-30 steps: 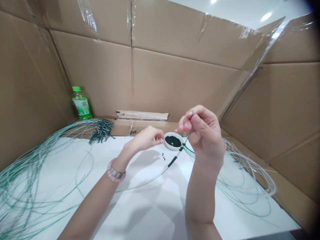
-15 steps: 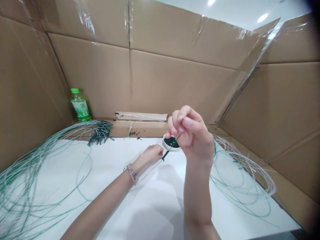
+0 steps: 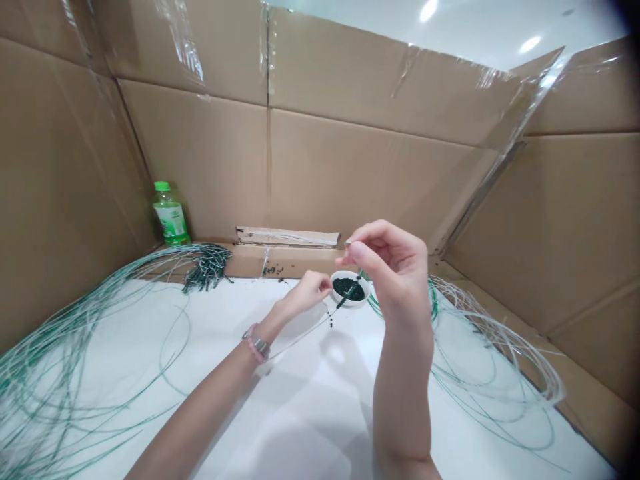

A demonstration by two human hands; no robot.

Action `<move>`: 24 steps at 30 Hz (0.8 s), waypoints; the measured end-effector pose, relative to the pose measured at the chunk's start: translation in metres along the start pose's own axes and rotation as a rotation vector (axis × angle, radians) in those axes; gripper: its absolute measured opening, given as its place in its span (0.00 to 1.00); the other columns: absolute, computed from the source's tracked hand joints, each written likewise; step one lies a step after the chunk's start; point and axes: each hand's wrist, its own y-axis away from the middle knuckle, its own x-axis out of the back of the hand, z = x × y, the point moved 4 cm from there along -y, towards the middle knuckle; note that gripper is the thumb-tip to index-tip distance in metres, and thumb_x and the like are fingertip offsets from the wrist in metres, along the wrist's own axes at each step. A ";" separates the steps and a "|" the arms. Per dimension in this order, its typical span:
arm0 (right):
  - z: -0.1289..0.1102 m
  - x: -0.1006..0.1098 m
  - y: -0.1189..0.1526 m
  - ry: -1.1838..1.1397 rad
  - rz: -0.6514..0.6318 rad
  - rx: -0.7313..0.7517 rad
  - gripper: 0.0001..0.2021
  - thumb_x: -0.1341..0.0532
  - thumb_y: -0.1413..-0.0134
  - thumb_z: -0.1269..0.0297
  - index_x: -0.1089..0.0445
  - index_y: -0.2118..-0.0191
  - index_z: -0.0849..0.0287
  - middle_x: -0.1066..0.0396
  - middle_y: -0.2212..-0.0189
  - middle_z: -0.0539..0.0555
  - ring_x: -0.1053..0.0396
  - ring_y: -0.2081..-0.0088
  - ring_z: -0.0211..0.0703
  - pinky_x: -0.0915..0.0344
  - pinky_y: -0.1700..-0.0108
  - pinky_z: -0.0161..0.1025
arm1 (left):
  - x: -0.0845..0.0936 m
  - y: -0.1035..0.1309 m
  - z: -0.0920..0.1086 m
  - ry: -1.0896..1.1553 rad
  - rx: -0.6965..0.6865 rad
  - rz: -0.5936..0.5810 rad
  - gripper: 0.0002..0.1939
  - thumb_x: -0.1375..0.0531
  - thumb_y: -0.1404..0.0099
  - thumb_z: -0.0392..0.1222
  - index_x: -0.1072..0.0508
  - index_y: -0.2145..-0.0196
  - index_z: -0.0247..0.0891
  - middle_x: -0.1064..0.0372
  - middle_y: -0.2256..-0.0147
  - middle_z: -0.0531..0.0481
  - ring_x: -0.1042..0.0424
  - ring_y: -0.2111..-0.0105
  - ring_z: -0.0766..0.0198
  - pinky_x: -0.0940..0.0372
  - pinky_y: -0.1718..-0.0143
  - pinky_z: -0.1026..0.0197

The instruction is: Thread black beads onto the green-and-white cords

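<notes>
My right hand (image 3: 393, 260) is raised right of centre, thumb and forefinger pinched on the end of a thin thread. Dark beads (image 3: 342, 301) sit along the thread in front of a white bowl (image 3: 364, 297) of dark green beads. My left hand (image 3: 311, 291) is left of the bowl, its fingers closed; what they hold, if anything, is too small to name. A pale strand (image 3: 300, 335) runs from the beads down towards my left wrist. Several loose beads (image 3: 331, 320) show beside the threaded ones.
Green and white strands (image 3: 65, 340) with a beaded bundle (image 3: 206, 268) lie at left, and more strands (image 3: 500, 347) at right. A green bottle (image 3: 171, 217) stands at back left. Cardboard walls (image 3: 350, 160) surround the white table (image 3: 310, 400), with scattered beads (image 3: 273, 270) behind it.
My right hand has turned and its fingers have opened wider above the pinch. The threaded beads are now nearer the bowl, which shows more fully. The whole view has shifted slightly.
</notes>
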 end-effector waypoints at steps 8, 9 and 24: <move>-0.020 -0.016 0.014 0.347 0.078 0.140 0.05 0.39 0.47 0.75 0.31 0.70 0.59 0.29 0.71 0.48 0.29 0.68 0.32 0.31 0.69 0.27 | 0.078 0.041 0.088 0.817 -0.374 0.472 0.08 0.33 0.45 0.39 0.28 0.69 0.37 0.28 0.72 0.56 0.28 0.72 0.75 0.32 0.67 0.75; -0.021 -0.020 0.017 0.351 0.071 0.157 0.05 0.39 0.47 0.76 0.32 0.70 0.59 0.29 0.69 0.48 0.29 0.66 0.33 0.30 0.69 0.28 | 0.079 0.047 0.095 0.877 -0.402 0.451 0.07 0.32 0.45 0.38 0.28 0.69 0.38 0.27 0.73 0.57 0.28 0.73 0.76 0.32 0.68 0.76; -0.027 -0.026 0.027 0.389 0.128 0.261 0.08 0.39 0.52 0.80 0.33 0.72 0.59 0.29 0.70 0.48 0.29 0.68 0.31 0.29 0.69 0.26 | 0.081 0.066 0.115 0.713 -0.469 0.443 0.06 0.32 0.46 0.34 0.27 0.72 0.38 0.24 0.74 0.55 0.24 0.74 0.73 0.29 0.71 0.76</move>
